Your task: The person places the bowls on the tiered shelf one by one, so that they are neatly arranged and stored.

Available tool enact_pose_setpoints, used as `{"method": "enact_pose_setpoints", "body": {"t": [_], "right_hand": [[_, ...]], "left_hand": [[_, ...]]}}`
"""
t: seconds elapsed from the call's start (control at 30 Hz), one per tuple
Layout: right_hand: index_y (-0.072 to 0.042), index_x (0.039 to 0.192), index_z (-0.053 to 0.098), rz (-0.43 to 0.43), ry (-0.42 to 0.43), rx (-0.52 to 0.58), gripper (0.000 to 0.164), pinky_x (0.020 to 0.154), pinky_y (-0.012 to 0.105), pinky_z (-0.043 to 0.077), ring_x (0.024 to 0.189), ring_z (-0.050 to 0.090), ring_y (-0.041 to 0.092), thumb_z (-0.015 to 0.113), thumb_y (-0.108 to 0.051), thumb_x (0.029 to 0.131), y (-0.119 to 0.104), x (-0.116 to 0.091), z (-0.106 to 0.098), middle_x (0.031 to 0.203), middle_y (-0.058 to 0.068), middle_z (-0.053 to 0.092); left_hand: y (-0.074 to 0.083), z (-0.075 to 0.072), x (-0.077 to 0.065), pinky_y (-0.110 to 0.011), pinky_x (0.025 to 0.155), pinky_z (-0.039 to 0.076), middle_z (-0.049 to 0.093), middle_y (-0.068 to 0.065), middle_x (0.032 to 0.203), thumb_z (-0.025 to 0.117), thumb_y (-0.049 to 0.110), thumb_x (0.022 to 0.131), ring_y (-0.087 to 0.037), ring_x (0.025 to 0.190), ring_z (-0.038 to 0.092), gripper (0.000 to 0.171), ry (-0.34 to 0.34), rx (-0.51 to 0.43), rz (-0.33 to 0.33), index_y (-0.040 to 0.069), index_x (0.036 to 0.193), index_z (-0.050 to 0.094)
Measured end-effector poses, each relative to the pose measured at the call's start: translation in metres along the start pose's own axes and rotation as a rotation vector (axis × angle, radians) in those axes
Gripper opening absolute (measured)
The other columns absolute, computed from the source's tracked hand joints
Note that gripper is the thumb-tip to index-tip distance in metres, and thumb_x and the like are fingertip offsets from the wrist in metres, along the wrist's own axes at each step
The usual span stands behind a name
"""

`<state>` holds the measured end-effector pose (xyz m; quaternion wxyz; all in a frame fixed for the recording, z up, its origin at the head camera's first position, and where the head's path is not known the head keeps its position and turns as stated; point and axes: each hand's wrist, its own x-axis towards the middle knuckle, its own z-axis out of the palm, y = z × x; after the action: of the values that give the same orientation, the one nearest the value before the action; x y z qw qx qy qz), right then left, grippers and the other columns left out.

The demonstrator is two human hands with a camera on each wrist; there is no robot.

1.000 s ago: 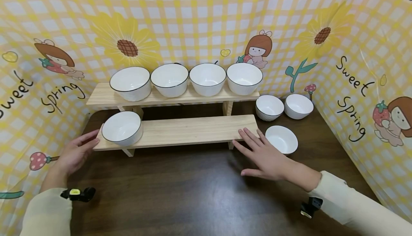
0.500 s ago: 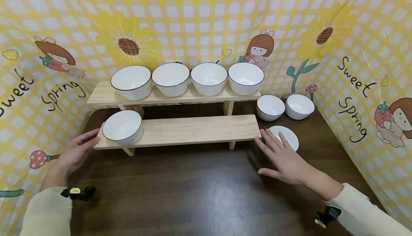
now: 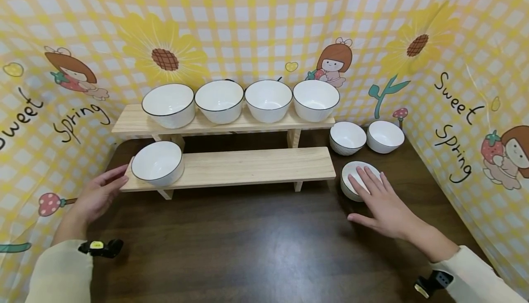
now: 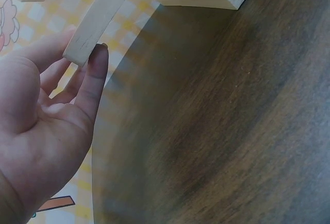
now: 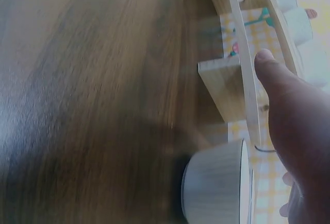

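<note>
My left hand [image 3: 97,197] pinches the left end of the lower board of a two-tier wooden shelf [image 3: 252,165], thumb below and fingers above; the left wrist view shows the grip on the board end [image 4: 85,44]. Beside those fingers, a large white bowl [image 3: 157,163] with a dark rim stands on that board. To the right, my right hand [image 3: 384,206] hovers with straight, spread fingers over a small white bowl [image 3: 351,188] on the table, hiding part of its rim. Whether the fingertips touch the bowl, I cannot tell. In the right wrist view, the bowl [image 5: 214,185] is below the hand.
Several large white bowls [image 3: 219,103] line the upper board [image 3: 132,119]. Two small bowls, one textured [image 3: 347,137] and one plainer [image 3: 385,137], stand behind on the right of the dark wooden table [image 3: 231,248]. Checked cloth [image 3: 256,23] hangs around the back and sides.
My right hand has moved right, from above the lower board's right end to over the small front bowl. My left hand stays on the board; the bowls have not moved.
</note>
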<state>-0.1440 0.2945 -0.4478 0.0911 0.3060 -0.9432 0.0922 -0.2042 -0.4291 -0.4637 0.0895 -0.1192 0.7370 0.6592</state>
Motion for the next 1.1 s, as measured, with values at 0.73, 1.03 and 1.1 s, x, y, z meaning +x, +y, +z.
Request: {"method": "enact_pose_setpoints", "body": {"t": [0.73, 1.03, 1.1], "right_hand": [[-0.005, 0.163, 0.016, 0.235, 0.02, 0.245, 0.113, 0.115, 0.069, 0.017, 0.147, 0.017, 0.054, 0.086, -0.04, 0.082, 0.043, -0.013, -0.001, 0.161, 0.033, 0.018], [-0.009, 0.164, 0.004, 0.317, -0.024, 0.453, 0.127, 0.102, 0.078, 0.025, 0.147, 0.008, 0.057, 0.092, -0.033, 0.076, 0.054, -0.01, 0.012, 0.165, 0.029, 0.002], [-0.009, 0.164, 0.003, 0.31, -0.025, 0.487, 0.129, 0.102, 0.078, 0.024, 0.147, 0.006, 0.057, 0.093, -0.029, 0.075, 0.056, -0.007, 0.016, 0.165, 0.03, 0.001]], "left_hand": [[-0.002, 0.0, 0.0, -0.017, 0.07, 0.048, 0.061, 0.025, 0.111, 0.07, 0.019, 0.099, 0.0, 0.086, 0.056, 0.029, -0.015, -0.075, 0.047, 0.038, 0.121, 0.072], [-0.003, 0.0, 0.002, -0.016, 0.072, 0.049, 0.062, 0.025, 0.11, 0.07, 0.017, 0.099, 0.001, 0.087, 0.059, 0.028, -0.023, -0.111, 0.064, 0.037, 0.118, 0.073], [-0.003, 0.0, 0.002, -0.016, 0.072, 0.05, 0.063, 0.025, 0.11, 0.069, 0.015, 0.099, 0.001, 0.087, 0.06, 0.029, -0.026, -0.127, 0.071, 0.036, 0.118, 0.073]]}}
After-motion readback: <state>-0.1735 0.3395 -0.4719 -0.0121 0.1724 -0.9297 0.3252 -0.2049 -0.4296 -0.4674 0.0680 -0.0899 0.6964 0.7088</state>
